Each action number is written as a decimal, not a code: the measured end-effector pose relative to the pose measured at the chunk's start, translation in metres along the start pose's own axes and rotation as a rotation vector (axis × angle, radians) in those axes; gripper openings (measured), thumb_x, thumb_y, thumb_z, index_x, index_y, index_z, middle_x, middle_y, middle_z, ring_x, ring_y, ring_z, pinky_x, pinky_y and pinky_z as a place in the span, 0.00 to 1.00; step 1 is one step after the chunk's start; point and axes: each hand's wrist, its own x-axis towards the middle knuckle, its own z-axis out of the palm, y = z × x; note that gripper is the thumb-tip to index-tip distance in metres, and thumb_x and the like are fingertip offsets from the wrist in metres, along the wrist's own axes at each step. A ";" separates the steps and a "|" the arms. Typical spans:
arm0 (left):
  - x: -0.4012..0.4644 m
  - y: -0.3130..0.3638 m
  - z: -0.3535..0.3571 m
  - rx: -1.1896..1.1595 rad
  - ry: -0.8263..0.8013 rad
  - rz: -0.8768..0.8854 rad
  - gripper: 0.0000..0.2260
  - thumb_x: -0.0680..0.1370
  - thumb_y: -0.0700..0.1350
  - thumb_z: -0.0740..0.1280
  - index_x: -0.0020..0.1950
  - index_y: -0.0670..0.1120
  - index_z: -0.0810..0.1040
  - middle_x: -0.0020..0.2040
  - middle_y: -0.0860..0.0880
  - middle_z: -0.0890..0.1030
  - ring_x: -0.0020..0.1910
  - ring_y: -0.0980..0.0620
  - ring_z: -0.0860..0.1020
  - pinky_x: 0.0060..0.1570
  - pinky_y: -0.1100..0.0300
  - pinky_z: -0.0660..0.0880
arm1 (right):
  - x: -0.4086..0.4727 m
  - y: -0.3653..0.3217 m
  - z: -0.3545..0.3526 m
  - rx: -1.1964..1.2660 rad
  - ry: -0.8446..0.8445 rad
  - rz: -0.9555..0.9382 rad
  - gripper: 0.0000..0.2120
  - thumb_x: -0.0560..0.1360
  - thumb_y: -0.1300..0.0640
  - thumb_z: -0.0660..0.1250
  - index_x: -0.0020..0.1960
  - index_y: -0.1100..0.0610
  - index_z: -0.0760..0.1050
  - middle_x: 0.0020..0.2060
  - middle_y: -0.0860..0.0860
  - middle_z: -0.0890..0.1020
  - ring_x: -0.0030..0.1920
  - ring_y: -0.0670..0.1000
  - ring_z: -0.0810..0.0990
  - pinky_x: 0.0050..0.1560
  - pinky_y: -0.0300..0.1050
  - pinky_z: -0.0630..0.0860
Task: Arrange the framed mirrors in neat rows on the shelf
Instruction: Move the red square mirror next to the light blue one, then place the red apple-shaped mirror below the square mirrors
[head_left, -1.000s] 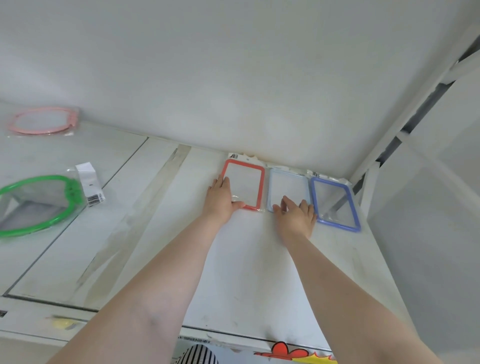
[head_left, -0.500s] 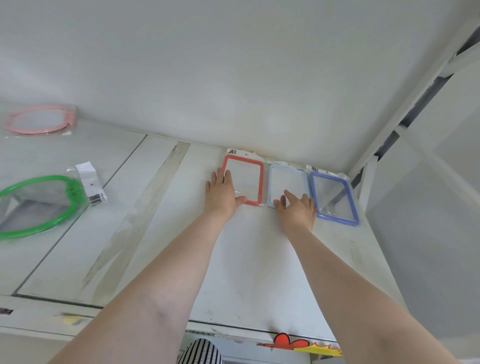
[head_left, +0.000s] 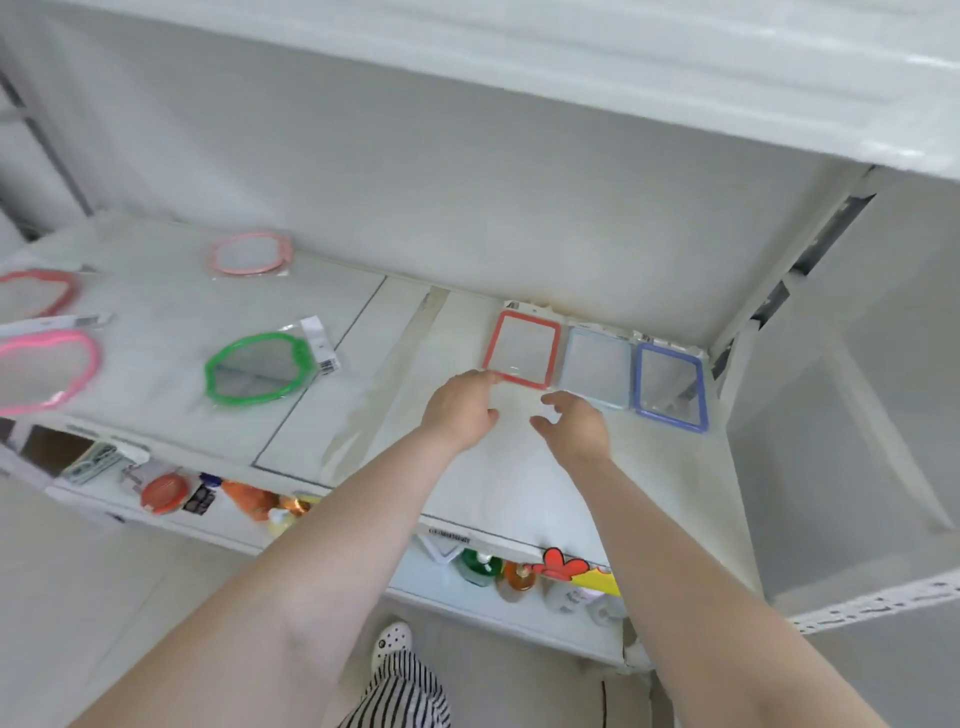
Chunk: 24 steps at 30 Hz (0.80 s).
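Note:
Three rectangular framed mirrors lie side by side against the back wall of the white shelf: a red-framed mirror, a pale blue-framed mirror and a dark blue-framed mirror. My left hand hovers just in front of the red mirror's near left corner, fingers loosely curled and holding nothing. My right hand hangs in front of the pale blue mirror, relaxed and empty. Further left lie a green wavy-framed mirror, a light pink round mirror, a hot pink mirror and a red wavy mirror.
The shelf above overhangs the work area. A white upright post bounds the shelf on the right. The lower shelf holds bottles and small packaged goods. A striped trouser leg and white shoe show on the floor.
Both hands have drawn back from the red and pale blue mirrors and lifted off them. The view has pulled back and down, revealing more mirrors at the left and the lower shelf.

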 end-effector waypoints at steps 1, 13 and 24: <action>-0.015 -0.005 -0.005 0.027 -0.010 -0.018 0.24 0.77 0.43 0.65 0.73 0.47 0.68 0.69 0.46 0.73 0.69 0.45 0.71 0.66 0.55 0.69 | -0.012 -0.007 0.003 -0.019 -0.023 -0.026 0.18 0.75 0.52 0.67 0.65 0.50 0.74 0.62 0.51 0.78 0.60 0.53 0.77 0.57 0.47 0.76; -0.151 -0.103 -0.031 0.061 -0.025 -0.257 0.24 0.76 0.41 0.65 0.72 0.47 0.68 0.68 0.45 0.74 0.67 0.44 0.73 0.64 0.53 0.71 | -0.117 -0.081 0.077 -0.284 -0.205 -0.298 0.20 0.76 0.54 0.64 0.68 0.48 0.71 0.60 0.52 0.76 0.64 0.53 0.72 0.57 0.49 0.75; -0.267 -0.280 -0.105 0.049 0.067 -0.301 0.11 0.71 0.43 0.66 0.54 0.50 0.78 0.54 0.47 0.83 0.56 0.43 0.80 0.51 0.53 0.78 | -0.222 -0.192 0.204 -0.261 -0.272 -0.295 0.18 0.75 0.57 0.65 0.64 0.51 0.75 0.58 0.51 0.80 0.60 0.56 0.77 0.52 0.44 0.72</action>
